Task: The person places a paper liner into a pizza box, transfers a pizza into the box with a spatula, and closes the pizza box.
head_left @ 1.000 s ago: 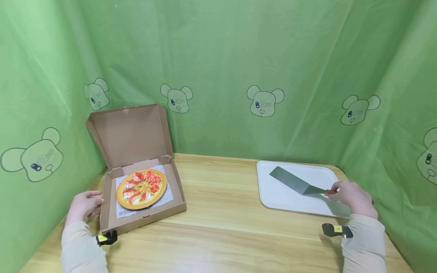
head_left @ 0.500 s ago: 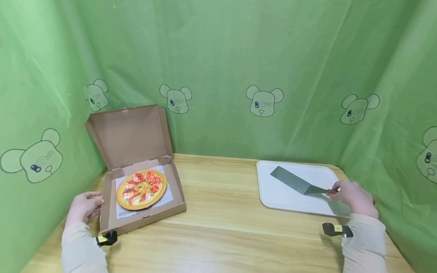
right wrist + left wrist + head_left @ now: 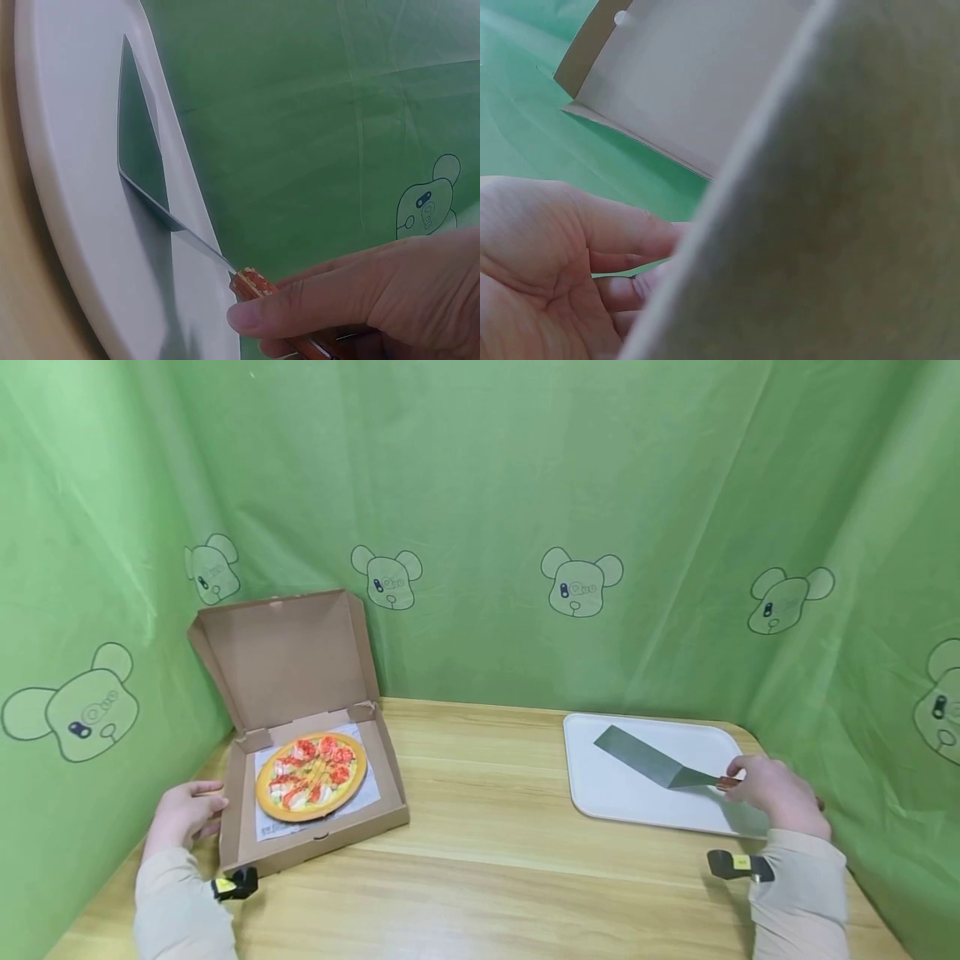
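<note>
1. Spatula (image 3: 641, 757) handle pinched between the right hand's (image 3: 776, 793) thumb and fingers, blade beyond the fingertips, over the white tray (image 3: 600, 793)
2. Left hand's (image 3: 182, 816) fingers lie loosely extended at the pizza box's (image 3: 240, 806) left wall

Between the left hand (image 3: 183, 814) and the right hand (image 3: 776, 795), we have a broad stretch of bench (image 3: 480, 793) where either could pass low. Just to the left hand's right, the side of the pizza box (image 3: 360, 832) stops a low sideways path; we could get past only over its wall, while the raised lid (image 3: 285, 660) stands in the way farther ahead. Below the right hand, the tray (image 3: 615, 793) limits room downward, and the spatula (image 3: 641, 758) juts out to that hand's left. Green curtain (image 3: 480, 510) hems us in ahead and outside both hands.
</note>
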A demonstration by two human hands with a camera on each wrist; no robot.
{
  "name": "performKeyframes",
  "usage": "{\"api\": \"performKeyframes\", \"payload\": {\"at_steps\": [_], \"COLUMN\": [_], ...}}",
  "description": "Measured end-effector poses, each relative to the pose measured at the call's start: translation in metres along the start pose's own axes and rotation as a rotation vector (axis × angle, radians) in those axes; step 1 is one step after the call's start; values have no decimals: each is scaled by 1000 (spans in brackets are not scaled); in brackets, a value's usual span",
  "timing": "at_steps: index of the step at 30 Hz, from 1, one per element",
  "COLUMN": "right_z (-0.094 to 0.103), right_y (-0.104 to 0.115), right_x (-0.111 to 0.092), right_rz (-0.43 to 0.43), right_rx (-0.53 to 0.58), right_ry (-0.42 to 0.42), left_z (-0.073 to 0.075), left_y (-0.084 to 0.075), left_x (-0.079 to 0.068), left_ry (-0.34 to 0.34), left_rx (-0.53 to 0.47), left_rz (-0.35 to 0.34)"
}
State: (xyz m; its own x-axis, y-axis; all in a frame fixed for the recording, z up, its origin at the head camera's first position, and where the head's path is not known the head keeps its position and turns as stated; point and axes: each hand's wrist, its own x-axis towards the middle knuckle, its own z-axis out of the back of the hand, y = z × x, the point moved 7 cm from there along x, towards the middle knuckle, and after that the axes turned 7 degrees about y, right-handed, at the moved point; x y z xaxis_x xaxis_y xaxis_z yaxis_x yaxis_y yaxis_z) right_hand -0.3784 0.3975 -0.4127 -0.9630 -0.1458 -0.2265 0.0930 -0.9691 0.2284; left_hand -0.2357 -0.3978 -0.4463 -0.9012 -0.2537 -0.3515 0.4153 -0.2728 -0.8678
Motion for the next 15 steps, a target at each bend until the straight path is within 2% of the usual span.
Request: {"api": "performKeyframes", "payload": {"at_steps": [7, 11, 15], "right_z": [2, 3, 6], "right_y": [2, 6, 11], "right_x": [0, -2, -1], "right_rz": [-12, -23, -4], "right_rx": [-9, -4, -13], "right_ry": [13, 16, -33], "left_z": [0, 1, 1], "left_y": [-1, -1, -5], "left_x": [0, 0, -1], "left_ry": [-7, -13, -9], "left_rx": [16, 61, 106], "left_rz": [-1, 4, 2]}}
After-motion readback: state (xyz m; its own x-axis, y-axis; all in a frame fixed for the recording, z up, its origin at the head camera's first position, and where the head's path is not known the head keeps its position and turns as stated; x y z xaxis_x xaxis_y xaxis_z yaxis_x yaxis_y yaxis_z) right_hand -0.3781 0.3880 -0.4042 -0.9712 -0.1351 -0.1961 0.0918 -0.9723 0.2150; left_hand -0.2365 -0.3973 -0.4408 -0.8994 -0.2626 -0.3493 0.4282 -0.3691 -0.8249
